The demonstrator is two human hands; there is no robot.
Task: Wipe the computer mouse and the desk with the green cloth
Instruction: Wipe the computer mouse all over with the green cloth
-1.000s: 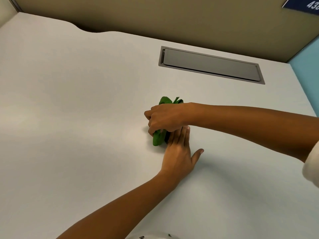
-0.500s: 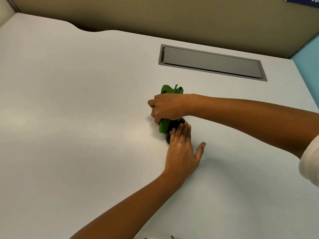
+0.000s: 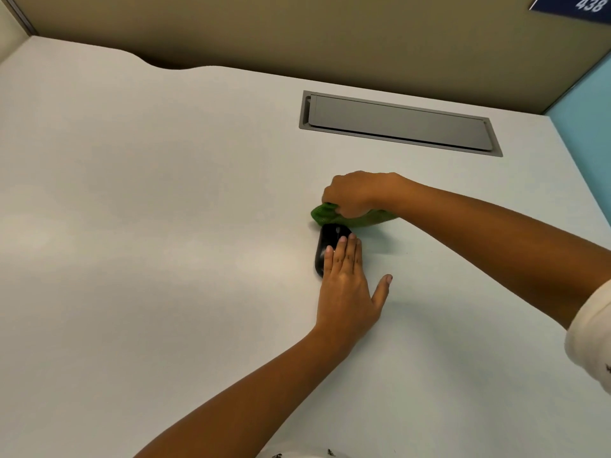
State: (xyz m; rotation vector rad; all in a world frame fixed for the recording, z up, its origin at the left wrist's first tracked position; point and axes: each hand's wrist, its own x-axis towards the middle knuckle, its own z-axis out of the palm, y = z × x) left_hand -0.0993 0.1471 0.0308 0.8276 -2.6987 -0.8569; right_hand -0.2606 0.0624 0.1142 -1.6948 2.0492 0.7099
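Note:
A black computer mouse (image 3: 330,241) lies on the white desk (image 3: 165,226), right of the middle. My left hand (image 3: 347,285) rests flat on its near half, fingers straight and thumb spread out onto the desk. Just beyond the mouse's far end, my right hand (image 3: 358,193) is closed on the bunched green cloth (image 3: 322,214). The cloth presses on the desk and touches the front tip of the mouse. Most of the cloth is hidden under the fist.
A grey cable hatch (image 3: 396,123) is set flush in the desk behind the hands. A beige partition (image 3: 297,34) closes the back edge and a light blue panel (image 3: 588,104) the right side. The back edge has a curved cutout at far left.
My right hand has drawn the cloth off the mouse toward the far side, uncovering the mouse's front half. My left hand has stayed on the mouse.

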